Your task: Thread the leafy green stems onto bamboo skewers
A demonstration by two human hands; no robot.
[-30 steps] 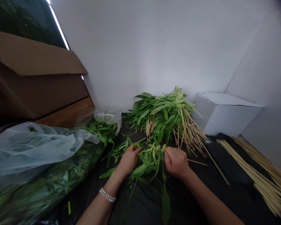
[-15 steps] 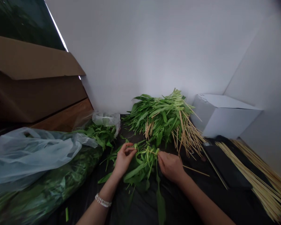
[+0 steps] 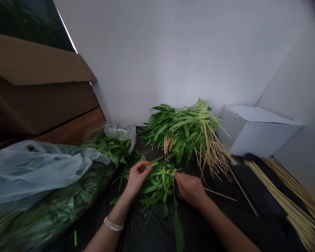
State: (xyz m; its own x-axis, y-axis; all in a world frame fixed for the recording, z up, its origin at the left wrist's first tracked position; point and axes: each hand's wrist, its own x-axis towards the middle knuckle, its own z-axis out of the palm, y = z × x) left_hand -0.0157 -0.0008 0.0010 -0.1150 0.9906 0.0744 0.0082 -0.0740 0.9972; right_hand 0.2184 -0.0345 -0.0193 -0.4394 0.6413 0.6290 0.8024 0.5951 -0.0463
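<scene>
Between my hands hang leafy green stems, threaded along a thin wooden skewer whose long end sticks out to the right beyond my hand. My left hand pinches a pale green stem between thumb and fingertips, left of the skewer's leaves. At the right of these leaves, my right hand is closed on the skewer, near a folded stem; its fingertips are partly hidden. One long leaf dangles below it. Behind both hands lies a pile of greens with many skewers poking out at its right.
Plastic bags of greens lie at the left, below a cardboard box. To the right are a white box, a dark flat object and long bundled skewers. Black sheeting covers the work surface.
My left hand has shifted slightly left and down, and a short stem now shows in its pinch. My right hand remains closed on the skewer. The view has shifted slightly.
</scene>
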